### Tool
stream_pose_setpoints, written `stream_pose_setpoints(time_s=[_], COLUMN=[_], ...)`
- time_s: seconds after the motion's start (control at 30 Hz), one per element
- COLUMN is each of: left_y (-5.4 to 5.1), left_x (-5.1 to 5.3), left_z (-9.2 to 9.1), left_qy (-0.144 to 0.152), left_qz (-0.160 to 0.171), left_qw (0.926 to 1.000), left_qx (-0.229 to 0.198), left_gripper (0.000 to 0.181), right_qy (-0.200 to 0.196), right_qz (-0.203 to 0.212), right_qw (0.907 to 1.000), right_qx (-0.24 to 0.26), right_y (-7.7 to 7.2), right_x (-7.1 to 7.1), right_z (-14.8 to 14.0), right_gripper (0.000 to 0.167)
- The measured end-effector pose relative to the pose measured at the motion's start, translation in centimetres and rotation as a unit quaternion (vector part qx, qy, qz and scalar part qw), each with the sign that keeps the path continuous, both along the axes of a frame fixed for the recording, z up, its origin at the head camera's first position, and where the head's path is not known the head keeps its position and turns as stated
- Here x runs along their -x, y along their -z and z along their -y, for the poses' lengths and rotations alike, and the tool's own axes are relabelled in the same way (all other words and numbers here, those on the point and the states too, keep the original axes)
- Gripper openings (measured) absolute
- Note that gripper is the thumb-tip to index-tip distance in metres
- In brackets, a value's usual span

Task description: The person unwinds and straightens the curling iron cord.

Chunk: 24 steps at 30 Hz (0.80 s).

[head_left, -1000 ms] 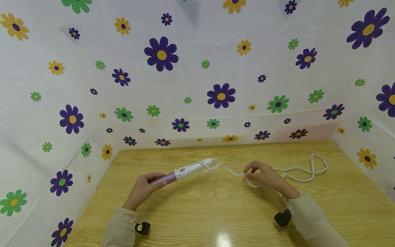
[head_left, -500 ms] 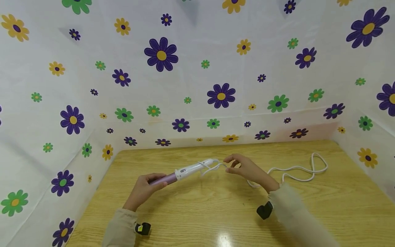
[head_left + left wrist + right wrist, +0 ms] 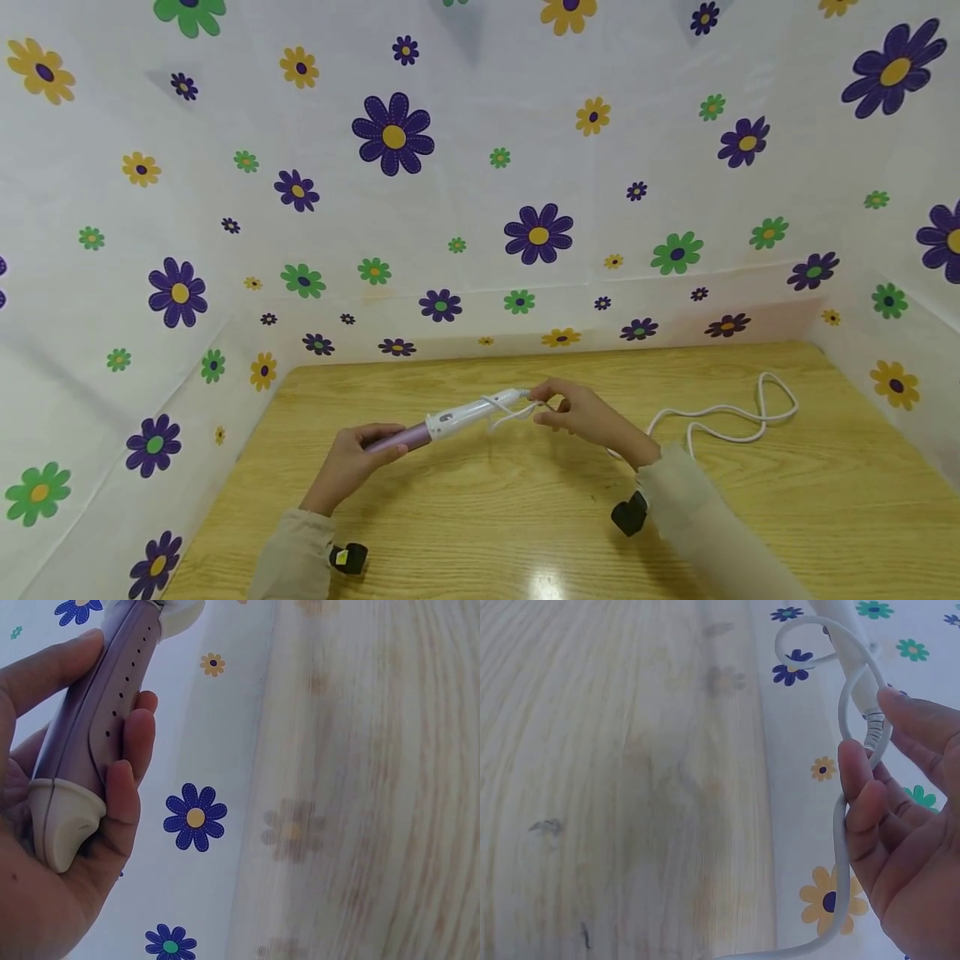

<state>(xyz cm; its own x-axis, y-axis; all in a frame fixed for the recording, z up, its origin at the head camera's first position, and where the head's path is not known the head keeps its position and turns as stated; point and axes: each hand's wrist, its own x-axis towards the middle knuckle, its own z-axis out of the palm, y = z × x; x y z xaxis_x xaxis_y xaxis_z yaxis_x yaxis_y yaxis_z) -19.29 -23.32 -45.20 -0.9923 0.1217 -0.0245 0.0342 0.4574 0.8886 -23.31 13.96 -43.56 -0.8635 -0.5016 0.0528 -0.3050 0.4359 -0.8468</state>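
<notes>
In my left hand (image 3: 348, 462) I hold a hair curling iron (image 3: 467, 417) by its purple barrel, lifted above the table and tilted. The left wrist view shows the fingers curled round the barrel (image 3: 112, 697), which has a row of small holes and a white tip (image 3: 64, 821). The white handle points right, toward my right hand (image 3: 588, 414). A white power cord (image 3: 510, 414) loops loosely round that handle. My right hand pinches the cord (image 3: 841, 840) close to the ribbed sleeve (image 3: 874, 729) at the handle's end.
The rest of the cord (image 3: 723, 408) lies in a bent loop on the wooden table (image 3: 480, 517), at the right. A white sheet (image 3: 465, 192) printed with flowers rises behind the table and along both sides.
My right hand has moved left along the cord, from the middle of its slack up to the handle's end. My left hand and the curling iron have stayed nearly still.
</notes>
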Motion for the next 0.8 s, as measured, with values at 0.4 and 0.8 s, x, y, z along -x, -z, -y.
stream_pose_setpoints(time_s=[0.4,0.8], left_y=[-0.4,0.0], left_x=[-0.2,-0.7], left_z=[-0.1,-0.3], left_qy=[0.001,0.015], left_qz=[-0.01,0.006], left_qw=[0.9999,0.9996], left_qx=[-0.003,0.022], left_gripper=[0.041,0.04], right_qy=[0.089,0.162], right_qz=[-0.157,-0.203], right_qw=[0.9739,0.9462], right_qx=[-0.138,-0.193], right_y=[-0.6,0.1], right_x=[-0.8,0.3], right_z=[-1.6,-2.9], right_gripper=[0.009,0.016])
